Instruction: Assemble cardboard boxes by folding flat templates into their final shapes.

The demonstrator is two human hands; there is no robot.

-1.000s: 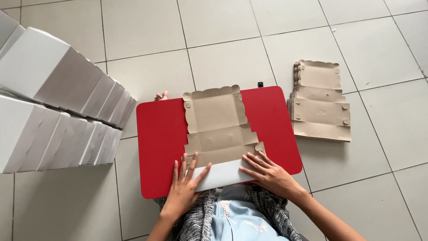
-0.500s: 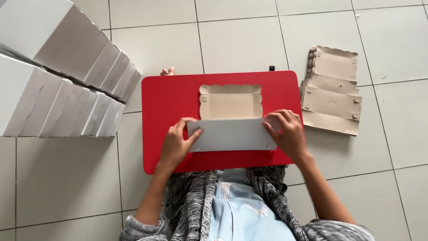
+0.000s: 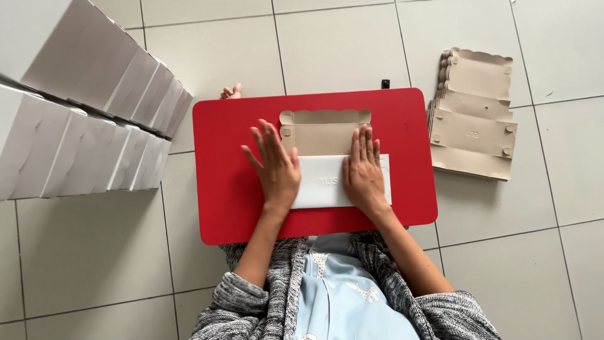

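Observation:
A flat cardboard box blank (image 3: 324, 133) lies on a red lap table (image 3: 226, 189). Its near part is folded over, showing a white face (image 3: 318, 182), while the far part stays brown with a scalloped edge. My left hand (image 3: 274, 166) lies flat, fingers spread, on the left end of the folded white flap. My right hand (image 3: 363, 169) presses flat on the flap's right side. Neither hand grips anything.
A stack of flat brown box blanks (image 3: 475, 113) lies on the tiled floor right of the table. Two rows of assembled white boxes (image 3: 94, 113) stand at the left. A small black object (image 3: 385, 83) sits behind the table. Toes (image 3: 231, 92) show at its far left corner.
The near flap of the blank has been folded away from me over the brown part, and both hands have gone from lifting its edge to pressing flat on it.

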